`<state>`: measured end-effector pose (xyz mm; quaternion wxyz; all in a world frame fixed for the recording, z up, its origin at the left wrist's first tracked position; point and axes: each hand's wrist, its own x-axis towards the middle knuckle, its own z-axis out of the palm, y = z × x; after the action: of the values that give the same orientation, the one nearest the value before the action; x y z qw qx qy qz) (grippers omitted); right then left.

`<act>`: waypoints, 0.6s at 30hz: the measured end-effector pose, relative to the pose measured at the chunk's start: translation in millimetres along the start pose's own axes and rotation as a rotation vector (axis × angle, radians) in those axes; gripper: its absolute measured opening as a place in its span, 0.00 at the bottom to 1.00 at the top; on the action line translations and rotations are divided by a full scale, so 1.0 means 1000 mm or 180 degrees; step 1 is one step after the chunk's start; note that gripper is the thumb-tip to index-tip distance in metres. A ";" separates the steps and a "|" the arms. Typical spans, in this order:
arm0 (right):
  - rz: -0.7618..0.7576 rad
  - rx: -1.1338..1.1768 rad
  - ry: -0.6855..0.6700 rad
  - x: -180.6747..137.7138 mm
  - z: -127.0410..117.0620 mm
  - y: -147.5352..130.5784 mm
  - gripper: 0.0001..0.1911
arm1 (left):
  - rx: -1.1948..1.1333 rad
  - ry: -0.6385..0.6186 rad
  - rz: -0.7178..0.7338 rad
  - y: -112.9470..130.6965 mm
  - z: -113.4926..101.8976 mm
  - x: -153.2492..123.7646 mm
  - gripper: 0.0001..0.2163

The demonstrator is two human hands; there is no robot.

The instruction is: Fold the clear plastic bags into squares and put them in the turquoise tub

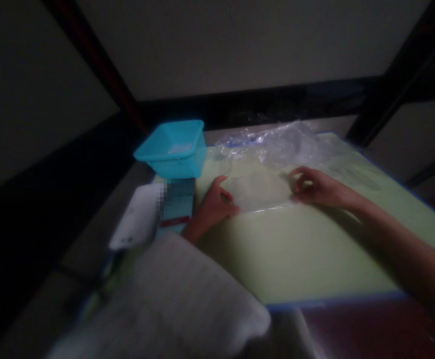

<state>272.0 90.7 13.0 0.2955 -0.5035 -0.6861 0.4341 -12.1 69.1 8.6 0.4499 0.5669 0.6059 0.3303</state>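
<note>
A flat, clear plastic bag (pixel 260 190) lies on the pale green tabletop (pixel 277 254), stretched between my two hands. At its left edge, my left hand (pixel 217 203) has curled fingers, with the thumb at the near corner of the plastic. My right hand (pixel 314 185) is bent round the opposite edge, thumb low and index finger higher up. Blur and dim light hide exactly how the fingertips meet the film. Just beyond both hands spreads a crumpled heap of clear plastic (pixel 288 142).
A turquoise plastic basket (pixel 172 164) stands at the back left. In front of it are a box-like item with a red stripe (pixel 176 219) and a white object (pixel 137 217). Pale fabric (pixel 172 299) fills the lower left foreground. Blue edging (pixel 333 301) borders the table.
</note>
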 end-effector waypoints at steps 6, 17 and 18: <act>-0.0087 -0.0299 0.0053 -0.001 0.002 0.003 0.28 | 0.0146 -0.0021 0.0193 -0.006 0.000 0.002 0.46; -0.0703 -0.1496 0.0516 -0.007 0.012 -0.009 0.15 | 0.0801 -0.0171 0.0495 -0.005 -0.011 0.001 0.43; -0.0819 -0.1624 0.0675 -0.008 0.014 -0.013 0.13 | 0.0857 -0.0135 0.0560 -0.004 -0.011 0.002 0.41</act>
<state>256.9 77.6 18.1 0.2821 -0.5129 -0.7965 0.1517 -23.9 71.3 8.9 0.3519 0.6799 0.5830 0.2722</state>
